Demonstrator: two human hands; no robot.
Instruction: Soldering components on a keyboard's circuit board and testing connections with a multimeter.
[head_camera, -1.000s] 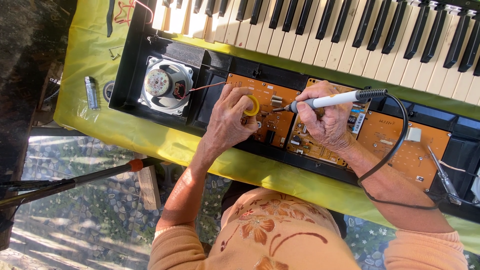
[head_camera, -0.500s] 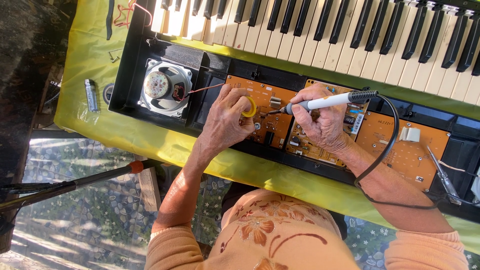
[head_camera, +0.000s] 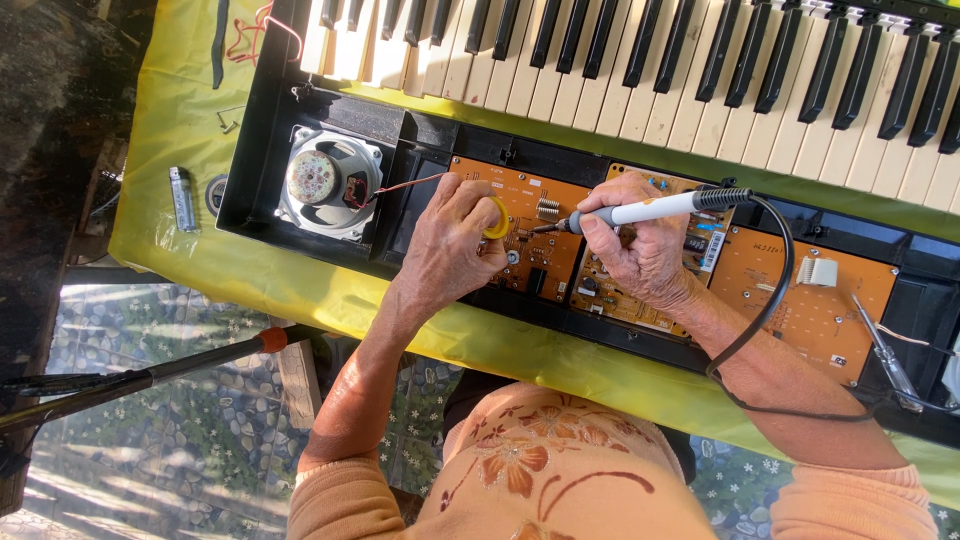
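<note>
- An opened keyboard (head_camera: 300, 150) in a black case lies across the view, its insides bared along the near edge.
- A yellow cloth (head_camera: 170, 120) covers the table under it and hangs over the near side.
- A row of white and black keys (head_camera: 640, 70) runs along the far side, lifted clear of the case.
- Orange circuit boards (head_camera: 800, 310) sit side by side in the case, from the middle out to the right.
- A round speaker (head_camera: 325, 185) with a metal magnet fills the left compartment; a thin red wire runs from it toward the boards.
- The left hand (head_camera: 450, 245) rests on the leftmost board, fingers curled, thumb and forefinger pinching a small yellow ring (head_camera: 497, 218), apparently a spool of solder.
- The right hand (head_camera: 640, 255) is closed in a pen grip around a soldering iron (head_camera: 650, 208) with a white handle and black collar. The iron lies nearly level, its tip pointing left to the board just beside the yellow ring; whether the tip touches the board I cannot tell.
- A black cord (head_camera: 770, 300) loops from the iron's rear over the right forearm.
- A screwdriver (head_camera: 885, 355) with a clear handle lies on the rightmost board, well apart from both hands.
- A lighter (head_camera: 182, 198) lies on the cloth left of the case.
</note>
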